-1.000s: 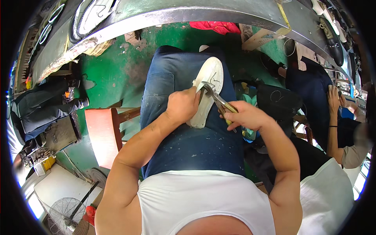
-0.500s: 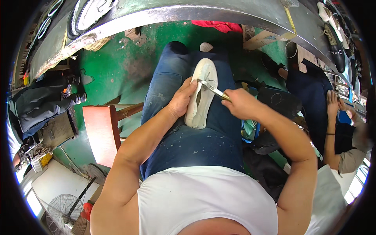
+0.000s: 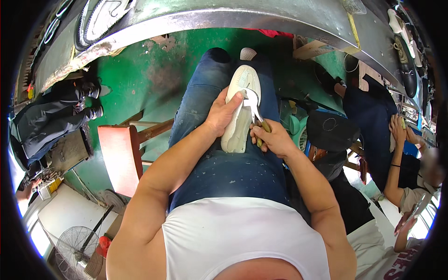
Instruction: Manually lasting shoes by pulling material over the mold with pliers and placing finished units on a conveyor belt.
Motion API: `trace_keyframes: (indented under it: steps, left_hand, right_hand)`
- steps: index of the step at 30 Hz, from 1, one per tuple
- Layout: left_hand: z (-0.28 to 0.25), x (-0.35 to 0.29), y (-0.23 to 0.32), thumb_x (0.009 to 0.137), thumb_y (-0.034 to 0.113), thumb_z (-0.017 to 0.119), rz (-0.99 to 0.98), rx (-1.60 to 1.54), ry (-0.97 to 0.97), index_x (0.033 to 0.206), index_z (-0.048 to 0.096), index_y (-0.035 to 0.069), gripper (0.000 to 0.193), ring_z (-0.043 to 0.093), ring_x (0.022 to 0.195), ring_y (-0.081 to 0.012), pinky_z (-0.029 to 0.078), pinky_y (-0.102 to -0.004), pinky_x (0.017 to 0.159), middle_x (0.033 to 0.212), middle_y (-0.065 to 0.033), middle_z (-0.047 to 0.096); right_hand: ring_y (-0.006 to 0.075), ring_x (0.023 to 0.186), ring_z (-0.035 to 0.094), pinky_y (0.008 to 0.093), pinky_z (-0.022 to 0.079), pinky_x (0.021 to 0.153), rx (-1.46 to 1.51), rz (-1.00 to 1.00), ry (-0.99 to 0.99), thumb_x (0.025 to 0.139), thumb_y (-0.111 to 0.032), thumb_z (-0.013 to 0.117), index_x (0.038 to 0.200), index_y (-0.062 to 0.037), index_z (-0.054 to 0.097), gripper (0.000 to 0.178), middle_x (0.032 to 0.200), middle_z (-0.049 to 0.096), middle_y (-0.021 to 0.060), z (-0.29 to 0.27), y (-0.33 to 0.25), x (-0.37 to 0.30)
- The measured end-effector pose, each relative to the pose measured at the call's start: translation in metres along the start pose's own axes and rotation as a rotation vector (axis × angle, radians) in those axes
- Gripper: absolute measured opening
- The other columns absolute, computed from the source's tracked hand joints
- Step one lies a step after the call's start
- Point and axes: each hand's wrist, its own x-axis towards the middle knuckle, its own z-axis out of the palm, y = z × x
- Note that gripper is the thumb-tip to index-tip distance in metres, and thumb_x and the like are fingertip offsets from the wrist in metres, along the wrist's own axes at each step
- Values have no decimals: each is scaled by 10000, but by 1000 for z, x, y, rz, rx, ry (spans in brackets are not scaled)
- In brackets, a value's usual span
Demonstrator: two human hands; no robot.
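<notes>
Your left hand (image 3: 221, 114): fingers clamped on cream-white round-toed shoe (image 3: 237, 125), toe far, on blue denim lap (image 3: 200, 100). Right hand (image 3: 274, 138): fingers wrapped around olive-handled metal pliers (image 3: 255, 111) at shoe opening. Work seems underway; amount done unclear.

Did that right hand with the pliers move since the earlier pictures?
Yes. The right hand, still holding the pliers, has moved left, closer to the reddish seat.
</notes>
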Motion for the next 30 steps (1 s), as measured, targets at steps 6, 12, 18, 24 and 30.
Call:
trace_keyframes:
  steps: [6, 12, 18, 24, 30]
  left_hand:
    - [5, 3, 18, 950, 331, 703, -42, 97, -15, 1377, 500, 30, 560, 642, 1082, -208, 532, -376, 937, 1203, -106, 655]
    - [8, 8, 29, 940, 253, 703, -106, 318, 45, 1334, 517, 1, 503, 673, 1029, -237, 553, -394, 904, 1162, -132, 674]
    - [1, 5, 35, 921, 215, 718, -184, 329, 63, 1281, 526, -1, 462, 672, 1045, -241, 552, -410, 922, 1162, -147, 666]
    - [8, 1, 39, 897, 192, 735, -231, 474, 8, 1313, 493, 8, 515, 664, 1062, -233, 549, -394, 927, 1178, -136, 655]
    - [-5, 14, 53, 915, 214, 730, -377, 487, -195, 1417, 475, 107, 573, 667, 1097, -220, 564, -428, 896, 1240, -83, 665]
  right_hand:
    - [152, 739, 657, 224, 499, 504, 481, 198, -350, 979, -176, 636, 1182, 27, 588, 292, 941, 669, 94, -44, 8, 8]
    - [250, 996, 716, 322, 632, 700, -107, 195, -339, 938, -177, 671, 1257, 53, 570, 406, 1139, 695, 167, -81, -52, -8]
    - [159, 725, 660, 321, 526, 582, -717, 70, -76, 1001, -322, 564, 944, -8, 604, 321, 807, 669, 78, -63, -113, -19]
    - [243, 673, 649, 375, 504, 661, -965, -296, 62, 1035, -351, 488, 925, 22, 604, 406, 737, 653, 137, -30, -90, 10]
    - [227, 638, 658, 376, 514, 632, -764, -251, 85, 990, -352, 578, 854, 21, 597, 397, 692, 645, 128, -35, -59, 8]
